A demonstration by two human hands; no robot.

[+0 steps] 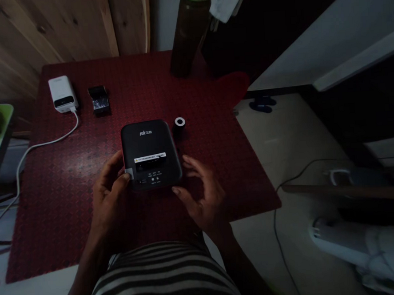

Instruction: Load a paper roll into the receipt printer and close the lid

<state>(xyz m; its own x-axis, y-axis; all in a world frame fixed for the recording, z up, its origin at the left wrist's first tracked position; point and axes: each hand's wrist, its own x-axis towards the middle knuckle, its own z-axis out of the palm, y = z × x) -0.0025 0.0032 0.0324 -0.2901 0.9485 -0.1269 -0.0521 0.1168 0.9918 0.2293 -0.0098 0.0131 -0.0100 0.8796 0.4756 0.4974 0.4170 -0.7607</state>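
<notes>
A black flat device with rounded corners is in front of me, above the red tabletop. It bears white lettering, a white warning strip, a dark slot and small button markings near its front edge. My left hand grips its front left corner, with the thumb on top beside a small grey tab and the fingers along or under the side. At the right side, my right hand is open, fingers and thumb apart around the front right corner. Just behind that side stands a small black cylinder with a white ring on top.
On the red table are a white power bank with a white cable, a small open black case and a tall dark bottle with a green lid. Slippers and a dark cable lie on the floor.
</notes>
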